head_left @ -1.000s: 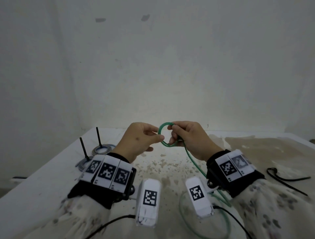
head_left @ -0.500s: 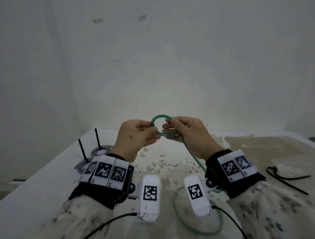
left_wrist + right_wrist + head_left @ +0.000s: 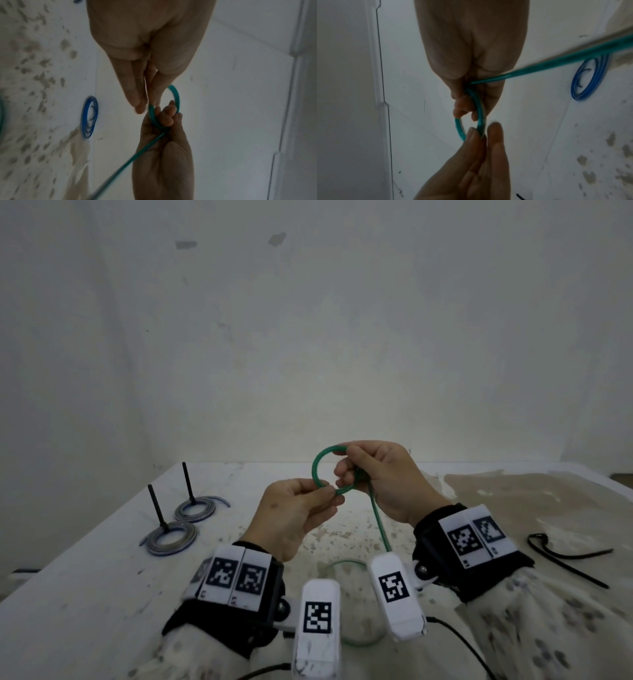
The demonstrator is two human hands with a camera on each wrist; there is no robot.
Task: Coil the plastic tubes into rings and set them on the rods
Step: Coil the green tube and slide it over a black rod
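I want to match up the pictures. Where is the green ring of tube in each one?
Head view: the green ring is at the middle, held up between the left hand and the right hand.
Left wrist view: the green ring is just right of centre, below the left hand's fingertips.
Right wrist view: the green ring is at the centre.
Shared landmark: the long green tail running away from the ring.
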